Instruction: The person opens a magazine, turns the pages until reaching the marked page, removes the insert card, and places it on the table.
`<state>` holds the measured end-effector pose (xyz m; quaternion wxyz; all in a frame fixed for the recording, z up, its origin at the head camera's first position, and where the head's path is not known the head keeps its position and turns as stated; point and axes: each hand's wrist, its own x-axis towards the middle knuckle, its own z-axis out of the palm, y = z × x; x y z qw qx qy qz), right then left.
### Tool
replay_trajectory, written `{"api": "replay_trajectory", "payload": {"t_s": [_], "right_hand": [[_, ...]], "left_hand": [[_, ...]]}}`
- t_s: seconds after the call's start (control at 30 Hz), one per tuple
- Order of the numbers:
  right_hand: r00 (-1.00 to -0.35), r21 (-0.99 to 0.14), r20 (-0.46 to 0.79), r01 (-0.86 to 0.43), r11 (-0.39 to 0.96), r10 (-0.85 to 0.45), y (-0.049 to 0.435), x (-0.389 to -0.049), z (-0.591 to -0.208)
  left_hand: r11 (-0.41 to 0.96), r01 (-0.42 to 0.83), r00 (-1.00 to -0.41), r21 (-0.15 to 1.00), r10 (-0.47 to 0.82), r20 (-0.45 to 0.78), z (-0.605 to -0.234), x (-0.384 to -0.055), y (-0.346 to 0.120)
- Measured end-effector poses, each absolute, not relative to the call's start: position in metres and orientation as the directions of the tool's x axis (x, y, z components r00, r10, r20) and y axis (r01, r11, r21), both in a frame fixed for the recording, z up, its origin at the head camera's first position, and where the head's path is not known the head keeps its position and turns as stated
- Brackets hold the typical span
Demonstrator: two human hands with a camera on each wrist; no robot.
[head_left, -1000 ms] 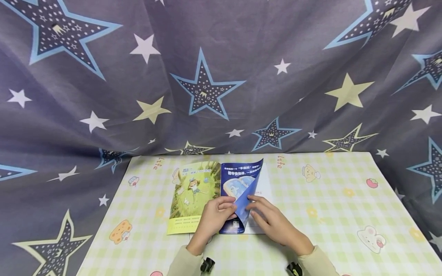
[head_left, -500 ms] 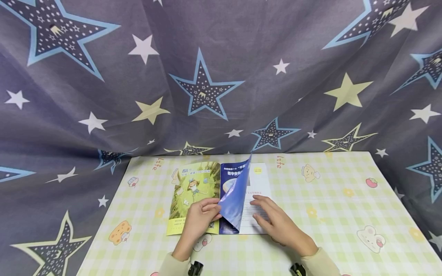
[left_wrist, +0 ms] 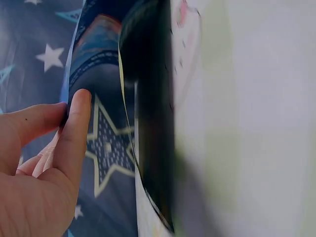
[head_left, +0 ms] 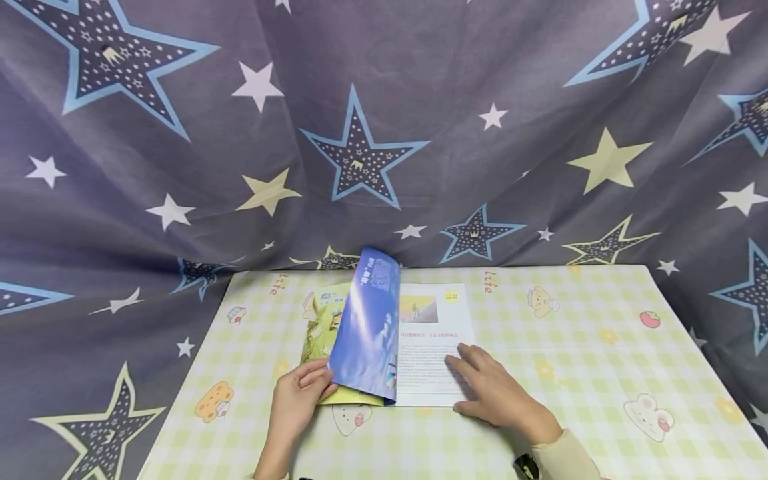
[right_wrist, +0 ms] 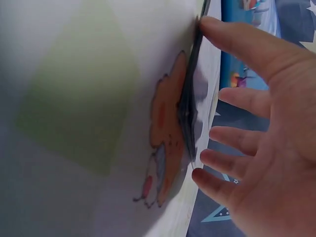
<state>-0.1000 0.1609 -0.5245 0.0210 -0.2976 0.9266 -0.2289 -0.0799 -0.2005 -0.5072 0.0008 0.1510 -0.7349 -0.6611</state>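
Magazine (head_left: 417, 367) lies open on table (head_left: 579, 427). Left hand (head_left: 296, 397) pinches the blue leaf (head_left: 367, 327) by its outer edge; right hand (head_left: 501, 393) grips nothing, fingers spread at the magazine's right side. Page turn looks mostly done; leaf not yet flat.

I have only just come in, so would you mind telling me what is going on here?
A person has a booklet open on a checked tablecloth. Their left hand pinches the edge of a blue page, which is raised and curved, partly covering the green page on the left. Their right hand, fingers loosely extended, is at the outer edge of the white page on the right. The blue page is not yet lying flat.
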Motion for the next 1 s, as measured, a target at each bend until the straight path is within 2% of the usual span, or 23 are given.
{"api": "replay_trajectory", "payload": {"t_s": [0.23, 0.5, 0.83, 1.0], "right_hand": [[-0.827, -0.437, 0.032, -0.517, 0.736, -0.561, 0.163, -0.099, -0.526], [-0.825, -0.457, 0.013, -0.508, 0.73, -0.565, 0.167, -0.098, -0.526], [-0.796, -0.45, 0.112, -0.575, 0.683, -0.595, 0.174, -0.101, -0.519], [-0.841, -0.45, 0.173, -0.531, 0.718, -0.513, 0.176, -0.103, -0.519]], "left_hand": [[0.114, -0.276, -0.921, 0.954, -0.314, -0.23, -0.511, -0.071, -0.224], [0.178, -0.314, -0.893, 0.933, -0.387, -0.227, -0.514, -0.063, -0.242], [0.202, -0.312, -0.884, 0.928, -0.419, -0.206, -0.519, -0.057, -0.253], [0.24, -0.313, -0.887, 0.919, -0.42, -0.192, -0.52, -0.057, -0.255]]}}
